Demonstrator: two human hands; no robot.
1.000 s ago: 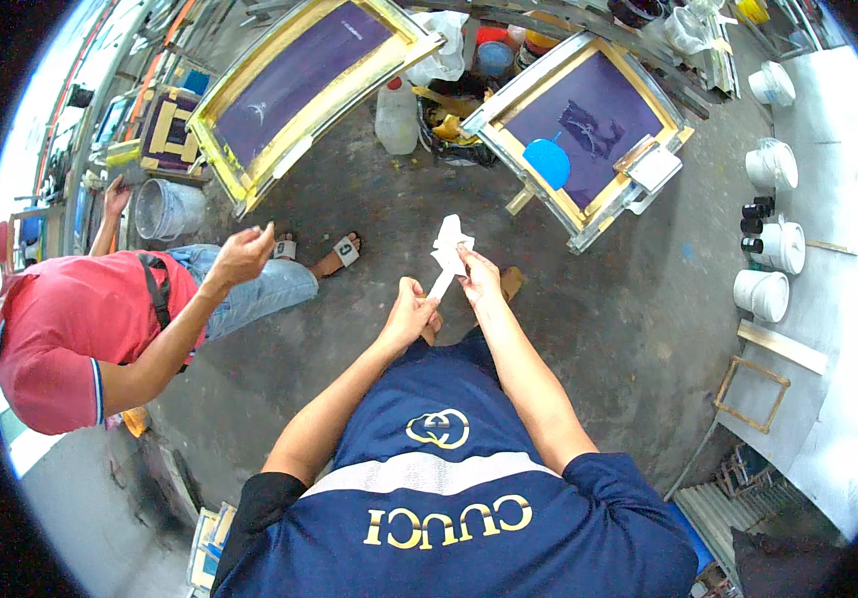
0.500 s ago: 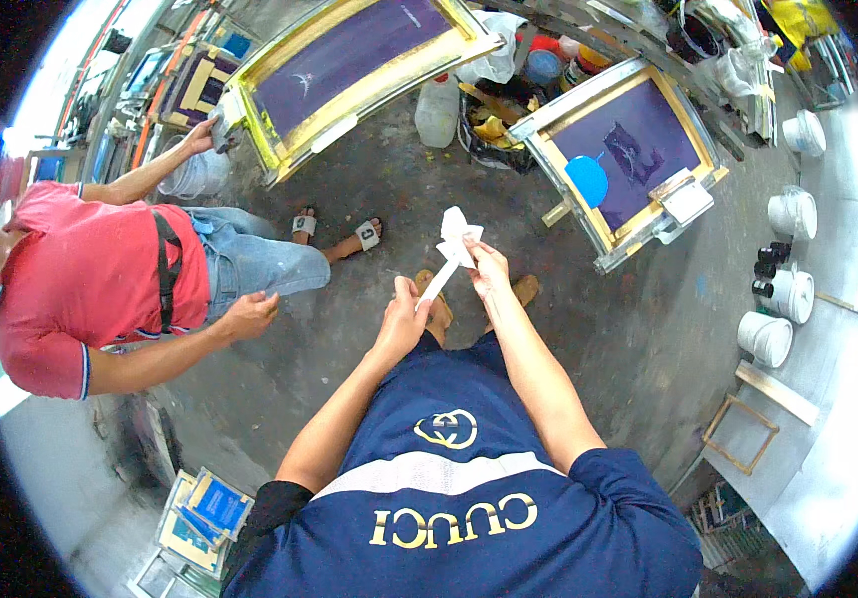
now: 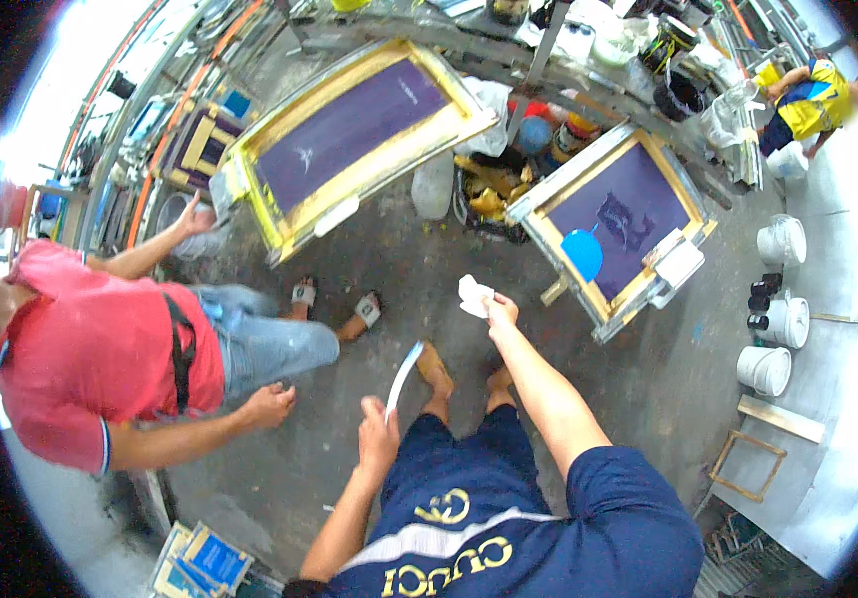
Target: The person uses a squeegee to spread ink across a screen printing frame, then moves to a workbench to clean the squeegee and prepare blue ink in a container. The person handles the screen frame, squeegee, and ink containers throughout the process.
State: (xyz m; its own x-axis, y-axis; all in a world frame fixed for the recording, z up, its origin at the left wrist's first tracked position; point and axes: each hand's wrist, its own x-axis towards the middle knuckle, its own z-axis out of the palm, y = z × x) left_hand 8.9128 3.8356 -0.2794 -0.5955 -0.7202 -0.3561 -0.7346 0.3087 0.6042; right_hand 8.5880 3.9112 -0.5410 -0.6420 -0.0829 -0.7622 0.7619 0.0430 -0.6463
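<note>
My left hand [image 3: 378, 439] is closed round the lower end of a long, thin, slightly curved white strip [image 3: 404, 379], which points up and away. Whether it is a spatula or a plain strip I cannot tell. Farther out and to the right, my right hand [image 3: 500, 313] pinches a crumpled white wad [image 3: 473, 296], which looks like tissue or cloth. The strip and the wad are apart, both held in the air above the dark floor. Beyond my right hand leans a screen-printing frame [image 3: 533, 224] with purple mesh and a round blue piece [image 3: 582, 256] on it.
At left stands a person in a red shirt [image 3: 135, 349], one hand near a larger purple screen-printing frame [image 3: 369, 211]. A waste bin [image 3: 479, 214] and a translucent jug [image 3: 433, 189] sit between the frames. White buckets [image 3: 781, 240] line the right; another person in yellow [image 3: 816, 100] is far right.
My hands have moved apart: the left drew the strip back toward me, and the right carried the wad outward to the right. The view has shifted, bringing the person in yellow into sight.
</note>
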